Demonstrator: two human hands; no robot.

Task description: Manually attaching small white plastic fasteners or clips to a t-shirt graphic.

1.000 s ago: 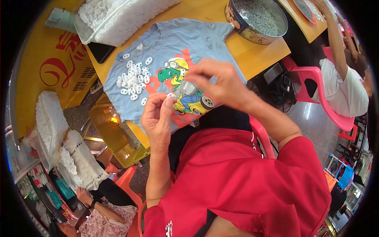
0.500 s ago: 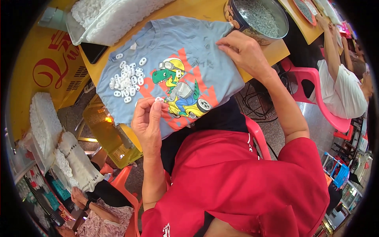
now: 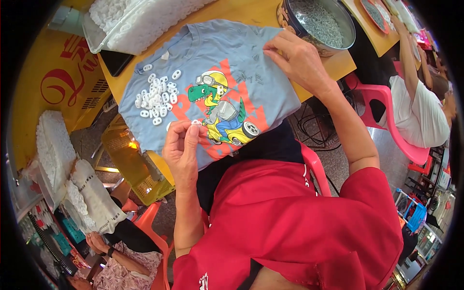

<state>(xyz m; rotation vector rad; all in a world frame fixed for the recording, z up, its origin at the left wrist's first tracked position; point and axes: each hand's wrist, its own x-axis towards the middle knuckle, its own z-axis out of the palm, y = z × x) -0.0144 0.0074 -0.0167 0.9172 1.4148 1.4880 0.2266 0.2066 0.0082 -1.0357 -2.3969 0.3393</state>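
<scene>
A blue T-shirt (image 3: 208,38) with a dinosaur-on-scooter print lies spread over the table edge and my lap. My left hand (image 3: 181,147) pinches a small white two-holed plastic piece (image 3: 196,123) between thumb and fingertips, above the print. Left of the print sits a loose pile of matching white pieces (image 3: 157,99). Small grey metal pieces (image 3: 253,77), like springs, lie scattered on the upper right of the shirt. Over that side, my right hand (image 3: 302,63) has thumb and fingers drawn together at the cloth; whatever is between them is too small to make out.
Beyond my right hand stands a round tin (image 3: 285,18) full of small grey metal pieces. A clear container (image 3: 96,41) heaped with white pieces is at the far left, near a dark phone-like slab (image 3: 116,64). A yellow crate (image 3: 137,176) stands lower left. Other people sit on both sides.
My right hand has shifted slightly toward the upper left at the shirt's right side. My left hand keeps its pinch on the white piece, nearly still.
</scene>
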